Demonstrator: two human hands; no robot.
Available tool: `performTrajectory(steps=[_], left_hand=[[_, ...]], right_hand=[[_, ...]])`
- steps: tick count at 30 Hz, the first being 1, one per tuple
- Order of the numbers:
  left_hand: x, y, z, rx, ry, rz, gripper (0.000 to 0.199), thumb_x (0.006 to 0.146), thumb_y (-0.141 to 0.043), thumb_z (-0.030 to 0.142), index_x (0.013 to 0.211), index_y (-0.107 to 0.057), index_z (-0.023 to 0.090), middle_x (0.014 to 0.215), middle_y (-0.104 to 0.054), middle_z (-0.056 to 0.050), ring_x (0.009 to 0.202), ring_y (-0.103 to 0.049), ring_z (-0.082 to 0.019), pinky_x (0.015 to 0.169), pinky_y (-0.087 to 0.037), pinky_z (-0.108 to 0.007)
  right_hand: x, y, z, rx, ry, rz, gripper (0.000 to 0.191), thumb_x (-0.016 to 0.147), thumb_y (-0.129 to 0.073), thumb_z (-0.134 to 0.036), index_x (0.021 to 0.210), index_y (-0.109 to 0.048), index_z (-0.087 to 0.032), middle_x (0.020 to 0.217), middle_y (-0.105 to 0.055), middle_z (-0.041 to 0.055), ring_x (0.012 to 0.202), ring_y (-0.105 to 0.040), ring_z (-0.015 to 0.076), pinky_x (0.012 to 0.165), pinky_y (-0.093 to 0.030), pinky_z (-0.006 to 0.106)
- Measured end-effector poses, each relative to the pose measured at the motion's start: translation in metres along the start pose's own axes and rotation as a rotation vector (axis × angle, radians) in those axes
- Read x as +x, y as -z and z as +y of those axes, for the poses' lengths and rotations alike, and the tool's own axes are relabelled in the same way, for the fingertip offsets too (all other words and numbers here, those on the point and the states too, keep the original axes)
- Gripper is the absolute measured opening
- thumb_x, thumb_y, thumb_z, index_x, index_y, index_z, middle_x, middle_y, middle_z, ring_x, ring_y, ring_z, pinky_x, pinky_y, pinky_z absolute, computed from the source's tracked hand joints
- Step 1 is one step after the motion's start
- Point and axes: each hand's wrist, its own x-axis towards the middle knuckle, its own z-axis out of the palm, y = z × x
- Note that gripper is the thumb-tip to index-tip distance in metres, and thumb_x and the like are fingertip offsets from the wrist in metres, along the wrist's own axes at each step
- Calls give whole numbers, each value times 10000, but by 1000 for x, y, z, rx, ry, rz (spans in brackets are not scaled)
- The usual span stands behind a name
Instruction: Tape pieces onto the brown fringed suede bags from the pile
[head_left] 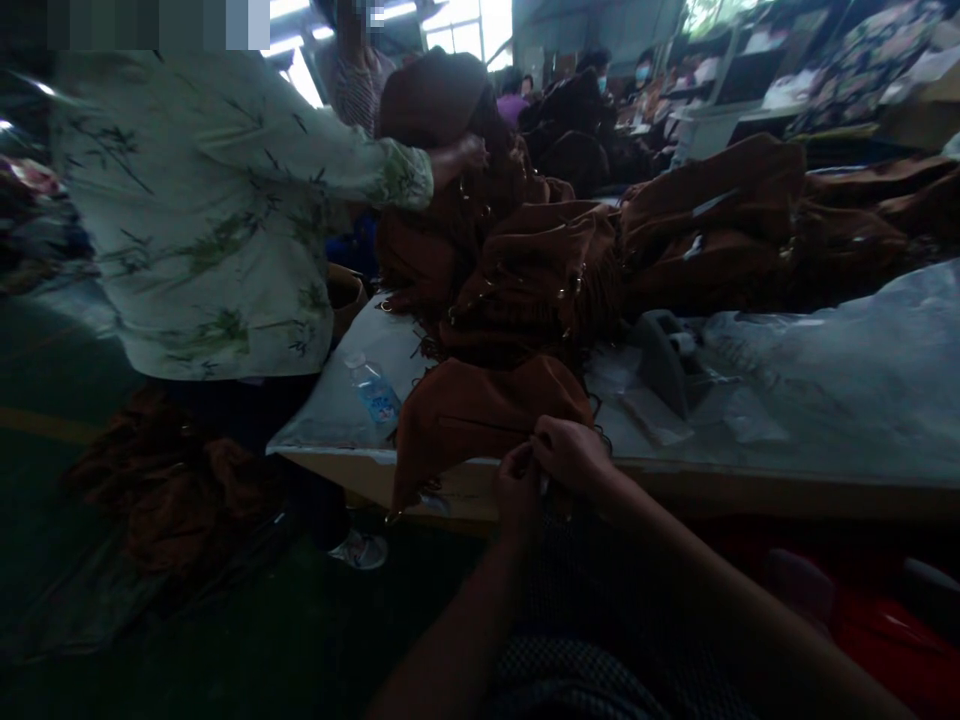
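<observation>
A brown suede-like bag point(465, 395) lies over the near edge of the table, with a dark zipper slit point(487, 425) across it and its left corner hanging down. My left hand point(516, 490) is closed at the bag's lower right, fingertips pinched. Right beside it, my right hand point(576, 458) also pinches the bag near the slit's right end. Both sets of fingertips nearly meet. The small part between them is hidden by the fingers and the dim light.
Behind the bag lies a pile of brown fringed bags point(540, 260). A plastic bottle point(373, 388) is to the left, a grey tape dispenser point(664, 360) and clear plastic sheeting point(862, 350) to the right. A co-worker point(202, 230) stands at the left, near brown bags point(176, 490) on the floor.
</observation>
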Motion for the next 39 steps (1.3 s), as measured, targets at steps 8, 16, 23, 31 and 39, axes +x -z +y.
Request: performTrajectory(steps=[8,16,23,31,39], left_hand=[[0,-7,5,-236,223,-7,451,495,-789,378,837,-652,118,773,-683,-82,720,-626,-178,679,-468,-285],[-1,-3,9,-377,284,-65,433,437,-826,301,798,-645,143,703,-673,-34,732,-637,-184,691,-480,-293],[1,-2,11,-354,268,-127,428,434,-828,296,783,-624,155,715,-666,-9,711,-629,-155,694,-475,-280],[2,12,21,-204,322,-203,411,524,-790,354,827,-610,143,795,-680,-64,724,-631,-159,673,-476,-265],[-25,48,32,79,465,101,275,631,-733,313,886,-639,271,1013,-646,-39,904,-606,-195,729,-507,-317]], right_hand=[[-8,-17,18,428,-118,6,222,798,-458,-339,697,-563,-172,649,-581,5,591,-501,115,522,-316,209],[-6,-21,20,658,-286,-14,240,705,-575,-383,684,-565,-144,634,-582,22,574,-512,120,493,-371,208],[-8,-20,19,1118,-446,-235,285,666,-605,-415,674,-522,-142,519,-499,-25,421,-423,64,385,-312,179],[-11,2,35,507,-168,320,279,808,-470,-387,905,-596,-157,854,-621,65,730,-555,159,654,-418,263],[30,6,35,13,-113,231,244,725,-594,-387,844,-587,-175,949,-598,96,925,-521,234,781,-373,319]])
